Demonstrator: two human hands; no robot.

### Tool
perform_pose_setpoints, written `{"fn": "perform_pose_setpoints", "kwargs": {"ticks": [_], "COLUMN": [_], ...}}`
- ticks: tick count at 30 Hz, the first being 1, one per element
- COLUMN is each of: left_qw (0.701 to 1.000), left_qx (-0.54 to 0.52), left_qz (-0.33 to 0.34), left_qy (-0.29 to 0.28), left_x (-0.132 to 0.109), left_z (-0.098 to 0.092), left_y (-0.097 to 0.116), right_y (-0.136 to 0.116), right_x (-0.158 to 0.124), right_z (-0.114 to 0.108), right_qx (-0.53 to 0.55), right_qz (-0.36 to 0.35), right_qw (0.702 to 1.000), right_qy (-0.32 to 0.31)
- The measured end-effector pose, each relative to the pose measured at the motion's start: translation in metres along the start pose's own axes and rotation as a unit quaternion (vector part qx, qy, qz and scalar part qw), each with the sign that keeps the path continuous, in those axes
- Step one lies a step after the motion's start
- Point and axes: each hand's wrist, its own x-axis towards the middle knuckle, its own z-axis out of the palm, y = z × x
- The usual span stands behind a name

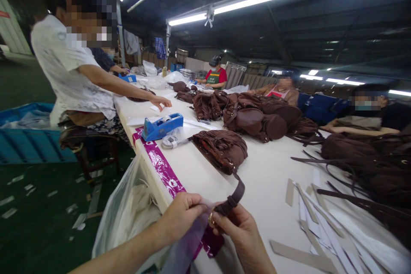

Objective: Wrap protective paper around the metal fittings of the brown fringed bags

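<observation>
A dark brown bag [221, 150] with a gathered body lies on the white table ahead of my hands. Its brown strap [238, 189] runs toward me, and my right hand [242, 233] grips the end beside a gold metal ring [211, 219]. Close by on the left, my left hand [180, 216] pinches a thin translucent sheet [189, 246] near that ring. The sheet hangs down over the table edge below both hands.
A blue tape dispenser [163, 127] stands by purple tape [160, 165] along the left edge. More brown bags [253, 115] are heaped beyond. Paper and card strips [316, 227] lie at right. A plastic bag [125, 209] hangs at left. A co-worker's hand [160, 102] reaches over the table.
</observation>
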Motion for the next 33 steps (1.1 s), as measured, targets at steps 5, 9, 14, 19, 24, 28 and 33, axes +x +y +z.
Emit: {"fn": "perform_pose_setpoints", "kwargs": {"ticks": [5, 9, 14, 19, 24, 28, 33], "left_qw": [0.999, 0.991, 0.984, 0.99, 0.993, 0.993, 0.989], "left_qx": [-0.032, -0.101, -0.139, -0.101, -0.07, -0.072, -0.101], "left_qz": [-0.031, -0.086, -0.107, -0.097, -0.091, -0.095, -0.103], "left_qy": [0.016, 0.019, 0.008, 0.01, 0.012, 0.014, 0.007], "left_x": [0.0, -0.002, -0.005, -0.005, -0.006, -0.007, -0.006], "left_z": [-0.003, -0.002, 0.003, 0.008, 0.01, 0.009, 0.006], "left_y": [0.001, 0.003, 0.006, 0.009, 0.01, 0.007, 0.006], "right_y": [-0.002, -0.006, -0.007, -0.009, -0.013, -0.015, -0.017], "right_x": [0.002, 0.002, 0.0, 0.0, 0.0, 0.0, 0.0], "right_z": [-0.01, -0.015, -0.007, -0.003, -0.006, -0.004, -0.005], "right_qx": [-0.013, -0.052, -0.094, -0.087, -0.09, -0.102, -0.101], "right_qz": [-0.032, -0.11, -0.136, -0.129, -0.121, -0.119, -0.134], "right_qw": [0.999, 0.989, 0.982, 0.982, 0.981, 0.981, 0.98], "right_qy": [0.038, 0.083, 0.09, 0.106, 0.12, 0.115, 0.103]}}
